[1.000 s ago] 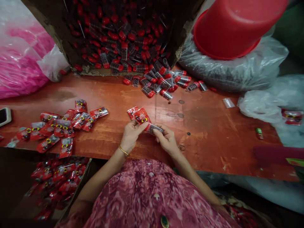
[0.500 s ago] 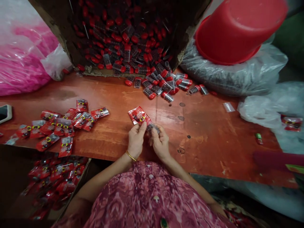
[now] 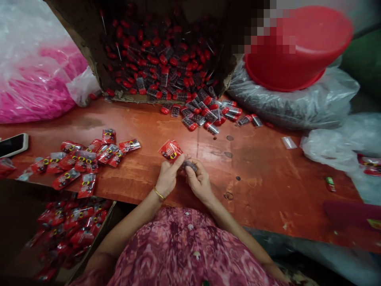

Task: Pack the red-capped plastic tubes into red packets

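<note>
My left hand (image 3: 167,177) pinches a red printed packet (image 3: 170,150) by its near end, just above the front part of the table. Close beside it, my right hand (image 3: 199,179) is closed on a small clear container with dark contents (image 3: 189,164). The container's left end meets the packet at my left fingertips; whether it is inside the packet I cannot tell. Several filled red packets (image 3: 80,159) lie in a loose group to the left. Beyond my hands, a pile of clear containers with red caps (image 3: 205,113) lies on the table.
An open cardboard box (image 3: 95,67) at the back spills capped containers. A red bucket (image 3: 285,59) sits upside down on a plastic bag (image 3: 268,107). A pink-filled bag (image 3: 38,87) and a phone (image 3: 14,145) are left. Below the edge is a box of red packets (image 3: 74,222).
My left hand and the packet have shifted slightly left and tilted, with the fingers further over the packet's end. The right hand keeps the container. The whole view has shifted a little.
</note>
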`<state>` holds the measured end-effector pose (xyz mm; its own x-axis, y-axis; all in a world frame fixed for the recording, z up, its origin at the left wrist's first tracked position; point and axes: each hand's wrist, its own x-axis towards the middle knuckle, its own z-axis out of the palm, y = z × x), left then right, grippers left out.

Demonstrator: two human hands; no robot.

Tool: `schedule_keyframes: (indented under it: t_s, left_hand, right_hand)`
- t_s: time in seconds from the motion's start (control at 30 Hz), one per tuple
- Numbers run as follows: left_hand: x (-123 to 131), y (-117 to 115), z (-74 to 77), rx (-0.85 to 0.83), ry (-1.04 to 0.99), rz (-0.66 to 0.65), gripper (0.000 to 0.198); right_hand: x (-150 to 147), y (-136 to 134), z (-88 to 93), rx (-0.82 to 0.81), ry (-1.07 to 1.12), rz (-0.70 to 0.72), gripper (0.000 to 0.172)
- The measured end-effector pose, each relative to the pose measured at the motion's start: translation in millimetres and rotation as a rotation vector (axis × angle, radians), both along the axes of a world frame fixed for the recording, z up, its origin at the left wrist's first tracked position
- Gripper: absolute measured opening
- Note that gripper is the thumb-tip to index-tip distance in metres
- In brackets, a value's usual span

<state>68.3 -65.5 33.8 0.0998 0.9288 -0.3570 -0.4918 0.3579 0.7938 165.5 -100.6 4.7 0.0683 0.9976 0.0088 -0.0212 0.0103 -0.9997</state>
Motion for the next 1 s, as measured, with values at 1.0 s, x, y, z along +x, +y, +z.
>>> schedule_keyframes:
  t_s: [1.0]
  left_hand:
    - [-2.7, -1.4, 6.2, 0.035, 0.004, -0.018, 0.037]
  right_hand:
    - [4.4, -0.4, 10.9, -0.136, 0.252, 0.152, 0.033]
